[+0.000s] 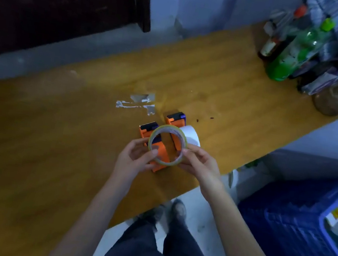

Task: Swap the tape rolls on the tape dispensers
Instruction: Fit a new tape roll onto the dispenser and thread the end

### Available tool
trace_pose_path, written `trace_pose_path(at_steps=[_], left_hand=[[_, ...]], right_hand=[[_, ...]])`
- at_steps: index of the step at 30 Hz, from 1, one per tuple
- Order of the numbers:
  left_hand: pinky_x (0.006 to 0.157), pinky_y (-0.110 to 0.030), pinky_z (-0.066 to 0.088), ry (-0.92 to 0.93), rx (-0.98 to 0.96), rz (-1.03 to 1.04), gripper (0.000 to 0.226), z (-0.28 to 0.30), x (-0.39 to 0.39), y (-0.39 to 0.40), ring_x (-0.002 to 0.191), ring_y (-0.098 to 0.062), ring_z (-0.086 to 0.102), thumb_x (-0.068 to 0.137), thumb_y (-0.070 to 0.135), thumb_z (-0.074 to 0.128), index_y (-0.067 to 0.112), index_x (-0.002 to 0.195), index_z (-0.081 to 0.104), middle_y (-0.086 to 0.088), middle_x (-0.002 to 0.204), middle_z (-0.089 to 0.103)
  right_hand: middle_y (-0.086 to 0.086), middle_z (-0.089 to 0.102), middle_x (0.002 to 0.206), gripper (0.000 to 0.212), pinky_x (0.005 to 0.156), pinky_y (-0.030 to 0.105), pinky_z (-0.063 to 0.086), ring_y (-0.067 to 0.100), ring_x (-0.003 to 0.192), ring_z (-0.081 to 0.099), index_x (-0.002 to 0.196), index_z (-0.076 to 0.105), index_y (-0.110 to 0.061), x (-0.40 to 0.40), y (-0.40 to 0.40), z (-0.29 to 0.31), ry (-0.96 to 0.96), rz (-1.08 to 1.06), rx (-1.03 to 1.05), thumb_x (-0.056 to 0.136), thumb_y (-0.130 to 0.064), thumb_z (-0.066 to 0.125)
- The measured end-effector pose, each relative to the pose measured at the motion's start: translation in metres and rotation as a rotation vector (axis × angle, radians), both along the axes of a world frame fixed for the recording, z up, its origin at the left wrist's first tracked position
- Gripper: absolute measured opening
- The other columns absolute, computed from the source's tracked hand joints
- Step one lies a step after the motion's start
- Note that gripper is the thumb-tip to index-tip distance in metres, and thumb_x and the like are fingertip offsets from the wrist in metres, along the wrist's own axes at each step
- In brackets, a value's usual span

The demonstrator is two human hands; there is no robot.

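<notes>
Clear yellowish tape roll (168, 145) held upright above the counter (50, 154), in front of two orange tape dispensers. Left hand (135, 158) fingers grip its left rim; right hand (199, 162) fingers pinch its right rim. Left dispenser (160, 148) shows through the roll's hole. Right dispenser (175, 120) carries a white tape roll (190, 137). Torn tape scraps (138, 103) stuck just beyond. Bottles (285, 51) at far right end.

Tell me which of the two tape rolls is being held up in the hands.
The yellowish clear tape roll, gripped by the left hand and right hand. The white tape roll sits by the orange dispensers behind it.
</notes>
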State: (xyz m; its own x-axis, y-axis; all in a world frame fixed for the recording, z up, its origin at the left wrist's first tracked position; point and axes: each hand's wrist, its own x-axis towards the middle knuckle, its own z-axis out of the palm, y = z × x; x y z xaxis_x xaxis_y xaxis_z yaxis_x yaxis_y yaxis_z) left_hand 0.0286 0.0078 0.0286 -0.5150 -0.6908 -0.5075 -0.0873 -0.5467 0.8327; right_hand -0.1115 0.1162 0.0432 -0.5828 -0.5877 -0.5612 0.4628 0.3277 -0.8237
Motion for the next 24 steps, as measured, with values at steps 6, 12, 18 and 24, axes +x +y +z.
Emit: trace_pose_path(at_steps=[6,12,18,24], left_hand=[[0.066,-0.027,0.057,0.017,-0.025,0.207,0.023,0.002,-0.014,0.008,0.09,-0.017,0.07,0.082,0.01,0.067,0.022,0.102,0.061,-0.003,0.098,0.073],[0.089,-0.032,0.045,-0.21,-0.107,0.509,0.021,-0.004,-0.026,0.01,0.103,-0.021,0.058,0.092,0.018,0.044,0.019,0.11,0.054,-0.009,0.112,0.062],[0.092,-0.041,0.045,-0.738,-0.348,0.141,0.056,-0.016,-0.042,0.038,0.114,-0.028,0.053,0.085,0.045,0.059,0.025,0.135,0.042,-0.008,0.13,0.044],[0.071,-0.036,0.042,-0.997,-0.507,-0.056,0.066,-0.018,-0.056,0.045,0.105,-0.032,0.057,0.077,0.053,0.066,0.016,0.126,0.042,-0.009,0.12,0.051]], right_hand=[[0.013,0.069,0.092,0.024,0.066,0.023,0.058,0.022,0.083,0.068,0.109,0.062,-0.008,-0.028,-0.022,0.002,0.057,0.191,-0.018,0.087,-0.015,0.063],[0.012,0.07,0.094,0.033,0.088,0.059,0.05,0.035,0.087,0.065,0.112,0.064,-0.006,-0.044,-0.033,0.002,0.069,0.322,0.003,0.086,-0.027,0.062],[0.012,0.068,0.103,0.021,0.084,0.039,0.058,0.027,0.096,0.067,0.108,0.063,-0.013,-0.054,-0.029,0.007,0.061,0.361,-0.038,0.09,-0.022,0.058],[0.013,0.066,0.098,0.019,0.068,0.024,0.058,0.021,0.087,0.066,0.101,0.065,-0.014,-0.058,-0.015,0.015,-0.004,0.417,-0.149,0.096,-0.017,0.047]])
